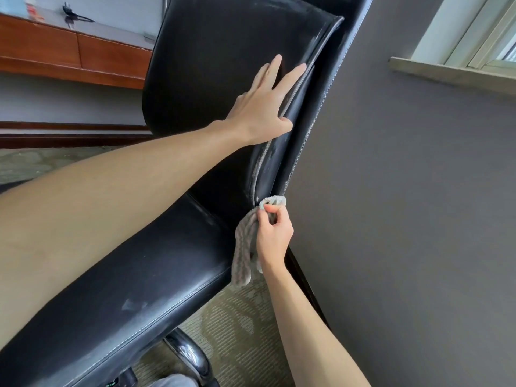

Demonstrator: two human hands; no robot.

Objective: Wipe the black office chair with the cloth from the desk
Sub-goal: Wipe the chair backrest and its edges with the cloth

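Newbie: Cloth (pixel 245 247) is bunched up and pinched in the right hand (pixel 275 233), and it's pressed at the lower side edge of the black office chair (pixel 201 65) backrest, right by the stitched seam. How is that strip best done?

Regular: easy tbh, short strokes along the seam are advised, then the dusty streaks higher up. Backrest is braced by the left hand (pixel 259 107), laid flat, fingers straight and spread, nothing gripped. Right wrist is bent, thumb and fingers curled on the cloth.

You are working on a chair (pixel 212 65) of glossy black leather-like upholstery, scuffed dull along its stitched seams; the cloth (pixel 245 247) is grey, ribbed, matt; the desk (pixel 75 51) is polished reddish wood.
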